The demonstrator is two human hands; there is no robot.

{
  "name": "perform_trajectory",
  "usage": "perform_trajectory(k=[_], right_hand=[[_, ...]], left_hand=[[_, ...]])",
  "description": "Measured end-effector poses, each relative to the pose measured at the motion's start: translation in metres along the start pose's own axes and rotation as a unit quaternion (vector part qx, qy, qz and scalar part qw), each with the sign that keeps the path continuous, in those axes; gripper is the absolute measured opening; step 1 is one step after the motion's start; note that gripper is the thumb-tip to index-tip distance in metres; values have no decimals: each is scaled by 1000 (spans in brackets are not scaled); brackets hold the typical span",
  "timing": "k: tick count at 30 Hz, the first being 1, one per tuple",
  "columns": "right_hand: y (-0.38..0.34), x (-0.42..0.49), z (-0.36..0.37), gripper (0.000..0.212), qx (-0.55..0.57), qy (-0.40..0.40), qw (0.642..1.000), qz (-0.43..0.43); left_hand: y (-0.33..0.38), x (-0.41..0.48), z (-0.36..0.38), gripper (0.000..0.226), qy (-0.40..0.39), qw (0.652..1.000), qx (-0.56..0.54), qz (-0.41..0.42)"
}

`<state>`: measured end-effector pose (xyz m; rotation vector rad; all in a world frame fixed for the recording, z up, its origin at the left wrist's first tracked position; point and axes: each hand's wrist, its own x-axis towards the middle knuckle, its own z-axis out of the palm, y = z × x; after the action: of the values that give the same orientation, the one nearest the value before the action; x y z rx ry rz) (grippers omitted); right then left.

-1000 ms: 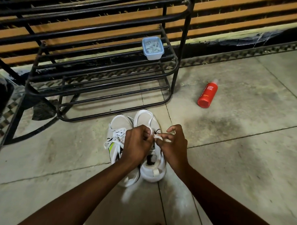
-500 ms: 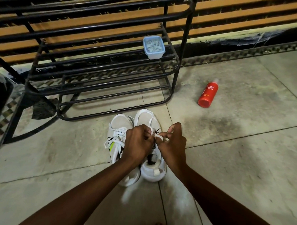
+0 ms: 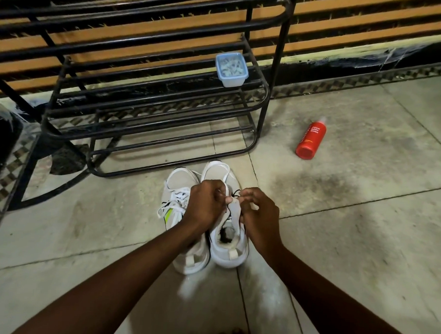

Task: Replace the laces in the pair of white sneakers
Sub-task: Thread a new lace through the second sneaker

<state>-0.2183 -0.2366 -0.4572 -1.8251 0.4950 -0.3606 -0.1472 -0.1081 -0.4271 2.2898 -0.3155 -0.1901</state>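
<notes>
Since the earlier frames, the right hand (image 3: 261,219) is drawn in toward the left hand (image 3: 205,206). Its forefinger, raised a second ago, is now curled down with the others. The gap between the two hands is closed to almost nothing. The left hand is displaced only slightly, and the sneakers are not shifted.

State of the fingers: the left fingers (image 3: 219,194) are curled tight and a white lace (image 3: 225,182) is pinched in them, with one strand led away from the fingers toward the toe. The right fingers (image 3: 247,194) are pressed together on a short white end just beside the left fingertips. It is judged to be the same lace, though the tongue tip cannot be ruled out.

Location of the work: the open sneaker (image 3: 227,255) is stood on the floor (image 3: 338,222) directly beneath the fingers, heel toward the person. Its tongue (image 3: 234,213) is exposed between the two hands. The second sneaker (image 3: 179,180) is set touching it, to the left of the fingers, and is already threaded with white laces (image 3: 176,202).

Meaning for the task: the closing of the hands is read as a fine threading or tightening step on the open sneaker. With one sneaker laced, the task is judged to be past its midpoint. The eyelet being served is hidden by the fingers.

Well beyond the fingers, a red bottle (image 3: 311,138) is laid on the floor to the right. A lidded container (image 3: 231,69) is kept on the shoe rack (image 3: 280,55). Neither is involved.
</notes>
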Motion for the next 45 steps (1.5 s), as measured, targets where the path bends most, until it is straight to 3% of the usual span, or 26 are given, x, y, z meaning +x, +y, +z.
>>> perform_trajectory(k=[6,8,12,15,17,20,24,26,27,29,30,31,33,34,35,36,37,38,40,42,44,45], right_hand=[[-4,7,-3,29,-56,-49,997,-33],[-7,11,-3,21,-81,-62,994,-50],[-14,20,-6,10,-64,-83,993,-51],[-13,23,-4,13,-143,-80,977,-138],[-11,22,-2,11,-152,-80,975,-138],[-10,21,-1,9,-129,-70,981,-127],[-19,21,-9,17,-129,2,972,-198],[-23,28,-16,16,-32,68,988,-134],[-26,35,-17,17,95,85,991,-44],[-34,49,-22,25,374,56,916,136],[-35,55,-27,29,425,30,890,162],[-34,60,-32,32,394,0,908,145],[-27,63,-45,27,133,-94,986,-34],[-23,62,-50,19,-65,-162,971,-161],[-18,62,-53,13,-241,-243,905,-252],[-14,61,-54,15,-374,-306,828,-287],[-12,61,-53,16,-441,-332,780,-295],[-14,59,-51,14,-451,-313,777,-308],[-19,57,-49,14,-363,-200,848,-330],[-32,52,-46,20,-201,-40,936,-286],[-43,50,-40,25,51,36,988,-142],[-50,49,-36,28,217,28,975,-38]], left_hand=[[3,-1,6,25,11,1000,-8,20],[2,3,5,27,15,1000,-5,23],[2,12,-1,30,-8,997,-46,-55],[1,6,-4,59,23,999,16,-38],[2,2,-9,72,16,993,119,9],[7,3,-15,60,-23,953,292,70],[10,8,-15,48,-69,940,329,63],[9,8,-14,48,-75,936,338,59],[8,7,-14,47,-77,935,340,58],[8,7,-12,45,-80,934,344,57],[8,7,-11,44,-81,933,346,56],[8,7,-11,43,-83,932,348,55],[8,8,-12,41,-85,931,350,55],[7,9,-12,41,-85,931,351,56],[6,9,-12,41,-85,930,353,56],[6,9,-12,42,-85,929,356,56],[5,8,-11,45,-85,928,358,56],[5,8,-11,47,-86,927,360,56],[3,8,-11,50,-83,926,363,57],[3,7,-10,49,-79,929,357,61],[3,6,-10,48,-77,932,348,65],[4,6,-10,49,-77,933,345,63]])
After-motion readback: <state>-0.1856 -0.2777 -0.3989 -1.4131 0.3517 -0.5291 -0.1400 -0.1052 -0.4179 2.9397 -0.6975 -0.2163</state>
